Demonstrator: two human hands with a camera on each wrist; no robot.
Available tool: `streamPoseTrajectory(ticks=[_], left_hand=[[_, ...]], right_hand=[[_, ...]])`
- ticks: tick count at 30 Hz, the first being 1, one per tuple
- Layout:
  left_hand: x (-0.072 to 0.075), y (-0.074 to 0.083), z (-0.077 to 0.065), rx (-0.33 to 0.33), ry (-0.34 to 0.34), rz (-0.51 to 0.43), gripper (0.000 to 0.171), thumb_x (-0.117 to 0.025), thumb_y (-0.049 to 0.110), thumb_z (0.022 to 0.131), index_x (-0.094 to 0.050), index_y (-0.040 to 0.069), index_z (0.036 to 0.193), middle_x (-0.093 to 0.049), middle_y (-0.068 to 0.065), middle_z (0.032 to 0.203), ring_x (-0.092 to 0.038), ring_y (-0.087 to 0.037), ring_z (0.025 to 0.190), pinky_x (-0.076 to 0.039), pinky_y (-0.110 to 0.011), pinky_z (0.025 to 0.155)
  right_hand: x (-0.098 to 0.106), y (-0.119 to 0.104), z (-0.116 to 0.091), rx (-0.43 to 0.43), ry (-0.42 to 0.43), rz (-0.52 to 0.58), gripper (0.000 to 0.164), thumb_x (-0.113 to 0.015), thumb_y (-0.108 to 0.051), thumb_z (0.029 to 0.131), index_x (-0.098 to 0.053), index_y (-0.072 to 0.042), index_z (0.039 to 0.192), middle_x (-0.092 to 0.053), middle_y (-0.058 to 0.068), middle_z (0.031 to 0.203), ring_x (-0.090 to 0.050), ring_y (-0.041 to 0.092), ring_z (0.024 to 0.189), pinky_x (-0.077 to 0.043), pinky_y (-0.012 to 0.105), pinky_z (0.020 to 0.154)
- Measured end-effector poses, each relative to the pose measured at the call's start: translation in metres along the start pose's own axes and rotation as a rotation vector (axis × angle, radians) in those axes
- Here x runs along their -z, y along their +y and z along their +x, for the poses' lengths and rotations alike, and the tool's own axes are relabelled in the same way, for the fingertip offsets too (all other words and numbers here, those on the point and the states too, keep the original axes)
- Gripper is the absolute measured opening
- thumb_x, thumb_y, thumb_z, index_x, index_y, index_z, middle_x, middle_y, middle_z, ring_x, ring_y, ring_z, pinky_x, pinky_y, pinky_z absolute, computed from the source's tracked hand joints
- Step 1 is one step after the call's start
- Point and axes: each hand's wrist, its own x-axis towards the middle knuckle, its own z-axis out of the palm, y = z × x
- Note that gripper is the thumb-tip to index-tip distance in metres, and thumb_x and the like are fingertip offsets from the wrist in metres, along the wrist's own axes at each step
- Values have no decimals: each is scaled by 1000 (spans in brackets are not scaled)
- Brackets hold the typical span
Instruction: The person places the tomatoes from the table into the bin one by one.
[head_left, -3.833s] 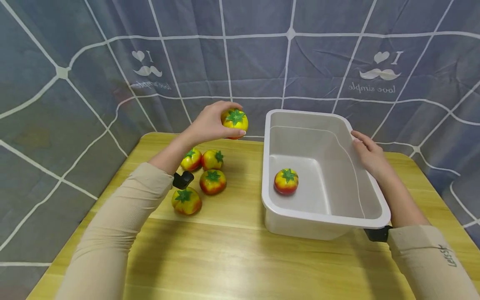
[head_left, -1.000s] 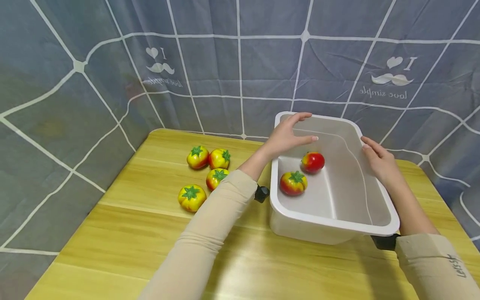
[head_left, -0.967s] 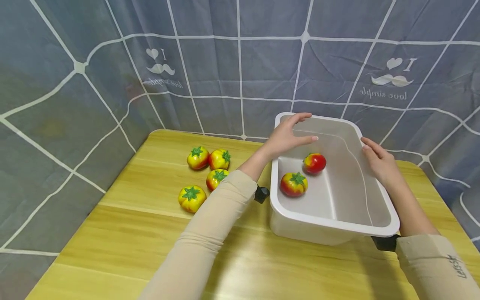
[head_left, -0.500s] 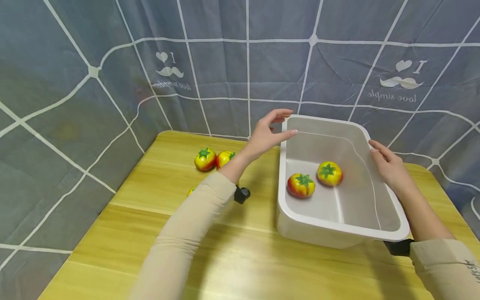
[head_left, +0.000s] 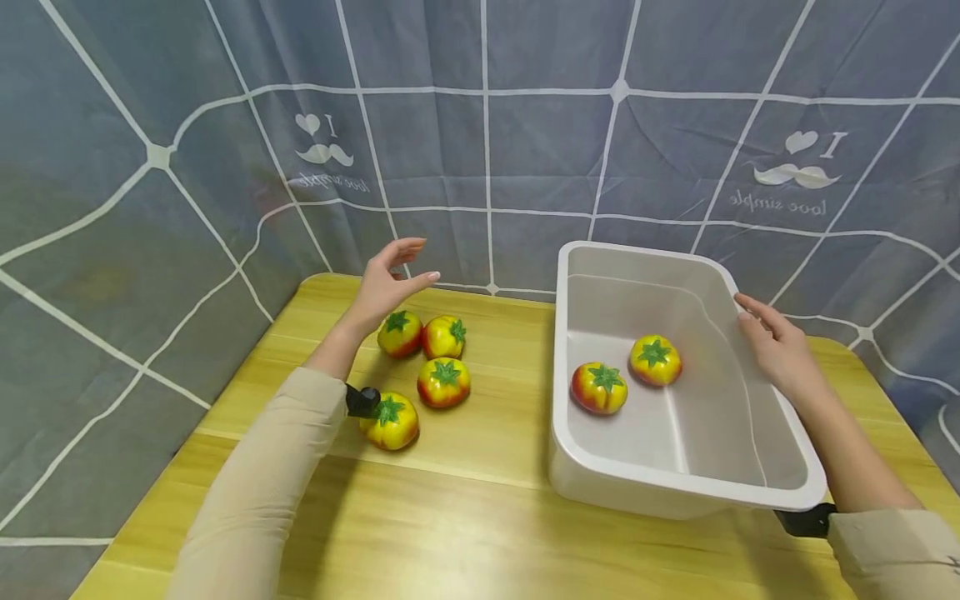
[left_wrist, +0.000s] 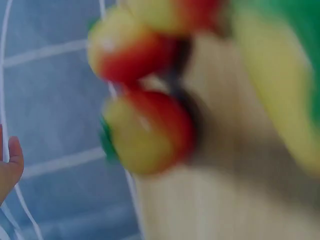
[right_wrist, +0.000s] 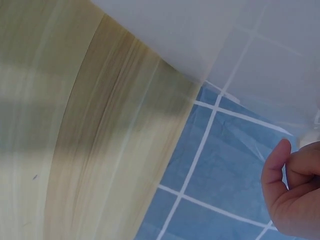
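— Four artificial tomatoes (head_left: 444, 383) lay where?
— On the wood-grain table (head_left: 465, 533), near the left hand (head_left: 384, 287), thumb and fingers parted; two more tomatoes (head_left: 655, 362) sat inside the plastic bin (head_left: 630, 490), which the right hand (head_left: 783, 352) gripped.
— Print?
— The curtain (head_left: 532, 150) showed a heart (head_left: 801, 142), moustache (head_left: 797, 176), "I" (head_left: 832, 144) and mirrored "love simple" (head_left: 777, 202).

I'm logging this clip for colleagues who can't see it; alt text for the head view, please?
A person's empty left hand hovers near four red-and-yellow fruits on a wooden table; the right hand holds the rim of a pale bin containing two more fruits. A blue-grey curtain hangs behind.
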Motion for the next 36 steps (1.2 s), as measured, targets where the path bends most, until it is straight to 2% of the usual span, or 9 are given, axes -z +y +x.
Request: streamPoseTrajectory(ticks=[2, 5, 7, 10, 14, 19, 31, 33, 36], left_hand=[[11, -8, -7, 62, -15, -1, 58, -68, 16, 85, -43, 6, 137, -41, -15, 140, -36, -30, 128, -32, -49, 102], [24, -24, -17, 170, -64, 2, 62, -67, 14, 86, -38, 4, 140, -34, -19, 143, -29, -36, 132, -27, -52, 105], [28, -32, -24, 238, -100, 8, 65, -66, 12, 86, -34, 3, 142, -30, -22, 145, -24, -40, 133, -24, -53, 106], [32, -45, -30, 294, -138, 21, 69, -67, 15, 86, -30, 4, 144, -26, -23, 147, -21, -43, 134, -23, -55, 107], [33, -58, -33, 325, -170, 41, 72, -68, 18, 86, -27, 6, 145, -23, -24, 147, -23, -44, 133, -24, -54, 106], [29, -69, -34, 359, -201, 45, 75, -68, 16, 86, -23, 4, 145, -20, -27, 146, -25, -45, 132, -25, -52, 107], [24, -83, -52, 430, -227, 83, 82, -70, 17, 84, -18, 4, 147, -22, -25, 147, -22, -41, 133, -22, -52, 108], [23, -83, -53, 424, -224, 82, 82, -70, 16, 84, -19, 3, 146, -22, -24, 147, -23, -41, 132, -23, -52, 108], [21, -81, -52, 404, -215, 69, 80, -71, 16, 83, -22, 2, 145, -26, -24, 144, -28, -41, 129, -25, -51, 107]], right_hand=[[2, 0, -1, -7, -6, -9, 55, -31, -36, 100, -27, -4, 144, -41, 33, 125, -49, 20, 93, -37, 11, 62], [3, 0, -3, -20, -28, -13, 55, -30, -37, 100, -25, -5, 145, -39, 32, 126, -47, 33, 100, -37, 13, 63], [3, 0, -2, -25, -27, -17, 55, -30, -36, 100, -26, -4, 145, -40, 32, 126, -47, 35, 99, -38, 12, 62], [4, -1, 1, -21, -23, -6, 54, -31, -35, 101, -25, -4, 145, -38, 34, 129, -47, 41, 104, -37, 12, 62], [6, -3, 6, -31, -29, 5, 56, -29, -37, 100, -23, -5, 146, -30, 36, 138, -40, 51, 114, -35, 14, 64], [7, -3, 6, -55, -42, 16, 56, -29, -37, 100, -22, -7, 147, -28, 35, 140, -37, 51, 117, -35, 15, 67], [4, -3, 3, -50, -73, 5, 56, -30, -37, 100, -22, -5, 146, -29, 38, 136, -43, 49, 109, -36, 13, 62], [3, -3, 3, -49, -65, 12, 56, -31, -37, 100, -23, -5, 146, -31, 38, 136, -47, 42, 105, -37, 11, 61], [5, -2, 4, -47, -48, 27, 56, -32, -36, 100, -25, -6, 146, -32, 37, 135, -51, 15, 92, -38, 7, 60]])
